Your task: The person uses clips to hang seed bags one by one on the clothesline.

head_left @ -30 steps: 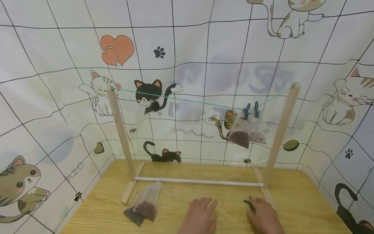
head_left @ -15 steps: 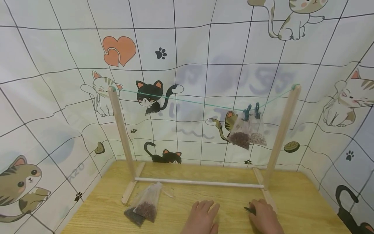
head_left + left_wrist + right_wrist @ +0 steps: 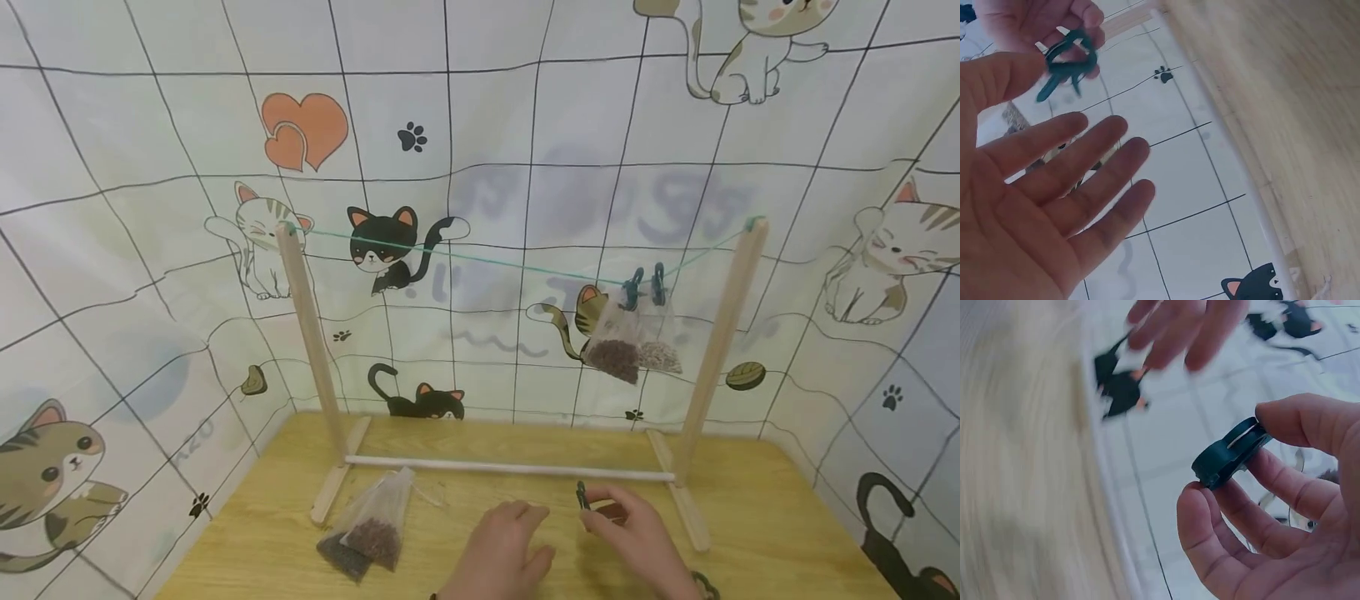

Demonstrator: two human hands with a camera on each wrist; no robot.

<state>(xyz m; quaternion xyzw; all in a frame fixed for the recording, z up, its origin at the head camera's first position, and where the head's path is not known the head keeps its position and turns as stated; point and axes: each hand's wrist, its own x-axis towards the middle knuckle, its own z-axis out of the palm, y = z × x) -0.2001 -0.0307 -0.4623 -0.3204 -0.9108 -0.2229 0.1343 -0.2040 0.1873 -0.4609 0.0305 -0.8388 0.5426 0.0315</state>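
My right hand (image 3: 600, 510) pinches a dark green clothes peg (image 3: 581, 495) between thumb and fingers, just above the wooden table (image 3: 765, 517) in front of the rack's bottom rail. The right wrist view shows the peg (image 3: 1232, 453) held at its end. My left hand (image 3: 517, 533) hovers beside it, palm open and fingers (image 3: 1085, 162) spread, holding nothing. Two mesh bags of seeds (image 3: 367, 529) lie on the table to the left. Two more bags (image 3: 617, 343) hang from the green string (image 3: 487, 258) by pegs near the right post.
A wooden drying rack (image 3: 307, 333) stands across the table with its white rail (image 3: 510, 468) low at the front. Another dark peg (image 3: 703, 583) lies by my right wrist. A cat-print cloth (image 3: 150, 167) walls in the back and sides.
My right hand lifted a peg off the table at the right and carried it left toward the middle. My left hand rose slightly off the table.
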